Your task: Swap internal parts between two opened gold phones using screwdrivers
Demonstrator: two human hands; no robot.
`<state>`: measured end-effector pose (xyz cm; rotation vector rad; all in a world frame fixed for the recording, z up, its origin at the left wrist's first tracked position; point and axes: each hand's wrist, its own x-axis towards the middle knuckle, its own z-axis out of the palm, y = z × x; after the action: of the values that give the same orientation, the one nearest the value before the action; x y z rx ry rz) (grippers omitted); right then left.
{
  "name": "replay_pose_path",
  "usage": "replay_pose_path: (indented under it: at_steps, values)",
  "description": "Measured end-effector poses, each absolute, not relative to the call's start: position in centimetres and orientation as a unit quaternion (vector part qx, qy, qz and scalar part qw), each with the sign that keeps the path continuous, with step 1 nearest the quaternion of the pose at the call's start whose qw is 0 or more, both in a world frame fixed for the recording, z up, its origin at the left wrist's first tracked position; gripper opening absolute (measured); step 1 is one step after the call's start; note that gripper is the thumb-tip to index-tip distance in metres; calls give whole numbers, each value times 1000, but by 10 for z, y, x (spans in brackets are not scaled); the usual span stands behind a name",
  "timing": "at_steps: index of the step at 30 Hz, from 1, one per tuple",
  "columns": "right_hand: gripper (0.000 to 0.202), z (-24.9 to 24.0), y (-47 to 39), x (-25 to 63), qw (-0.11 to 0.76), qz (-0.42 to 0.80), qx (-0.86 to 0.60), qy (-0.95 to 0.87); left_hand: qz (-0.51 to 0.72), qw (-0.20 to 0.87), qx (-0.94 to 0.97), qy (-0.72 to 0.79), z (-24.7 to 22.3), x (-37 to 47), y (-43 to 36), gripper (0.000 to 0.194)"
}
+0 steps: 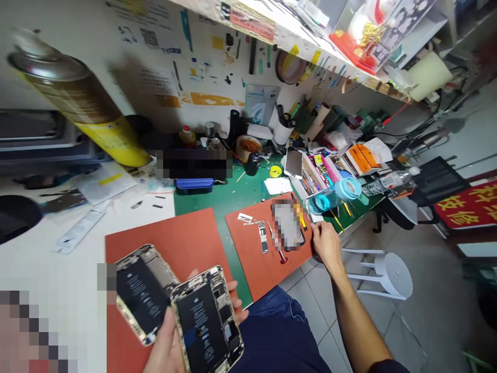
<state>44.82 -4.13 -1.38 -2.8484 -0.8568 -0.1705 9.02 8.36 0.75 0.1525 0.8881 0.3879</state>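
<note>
An opened phone (pixel 205 321) with its black battery showing lies in my left hand (pixel 169 331), the thumb on its near edge and the fingertips coming round the far side. Beside it, a second opened phone (pixel 142 295) rests over the left red mat (pixel 166 225), its edge close to my left thumb. My right hand (pixel 325 243) is at the right edge of the other red mat (pixel 243 259), fingers bent and pressed together; what they hold, if anything, is hidden. Nearer the mat's middle are a narrow circuit board (pixel 263 237), a red-ended screwdriver (pixel 283 257) and a blurred-out phone (pixel 287 224).
A large spray can (pixel 104 129) leans at the left. Trays of tools (pixel 310 178), a blue-lidded jar (pixel 347 189) and a plastic bottle (pixel 388 181) line the back right. Overhead runs a loaded shelf (pixel 248 20). A white stool (pixel 392 274) stands on the floor.
</note>
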Motion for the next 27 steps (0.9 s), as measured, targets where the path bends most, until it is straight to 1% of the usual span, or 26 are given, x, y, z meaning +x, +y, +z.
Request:
replay_pose_path:
  at_steps: [4, 6, 7, 8, 10, 11, 12, 13, 14, 16, 19, 21, 23, 25, 27]
  values:
    - [37, -11, -47, 448, 108, -73, -947, -294, 199, 874, 87, 435, 11, 96, 77, 69]
    - [42, -2, -51, 443, 138, -91, -940, -299, 213, 882, 71, 415, 16, 100, 76, 63]
    - [42, 4, -52, 439, 168, -110, -931, -304, 219, 889, 67, 398, 19, 101, 75, 62]
    - [39, 11, -53, 434, 248, -133, -904, -321, 226, 894, 67, 381, 21, 102, 75, 62]
    - [32, 28, -52, 419, 420, -118, -844, -313, 231, 902, 77, 357, 23, 102, 75, 64]
    - [29, 36, -50, 410, 481, -99, -816, -305, 228, 904, 84, 351, 23, 101, 75, 65]
    - [25, 44, -47, 400, 519, -80, -792, -311, 219, 907, 92, 347, 22, 100, 74, 65]
    - [21, 50, -42, 391, 537, -57, -774, -332, 205, 911, 99, 344, 22, 98, 73, 66]
    - [18, 54, -37, 381, 544, -21, -759, -356, 188, 915, 107, 341, 22, 96, 72, 68]
    - [15, 56, -26, 364, 530, 76, -745, -398, 164, 918, 124, 339, 23, 92, 70, 70]
    - [20, 45, -11, 345, 477, 227, -743, -411, 173, 908, 152, 350, 29, 89, 67, 59]
    - [25, 37, -4, 339, 436, 291, -741, -419, 188, 896, 162, 369, 35, 88, 66, 50]
    - [27, 33, 0, 338, 412, 316, -743, -422, 187, 886, 164, 391, 41, 88, 66, 47]
    - [25, 36, 2, 339, 443, 334, -735, -390, 176, 879, 166, 410, 46, 87, 66, 48]
    - [23, 45, 5, 339, 524, 377, -689, -331, 163, 874, 174, 422, 49, 86, 66, 51]
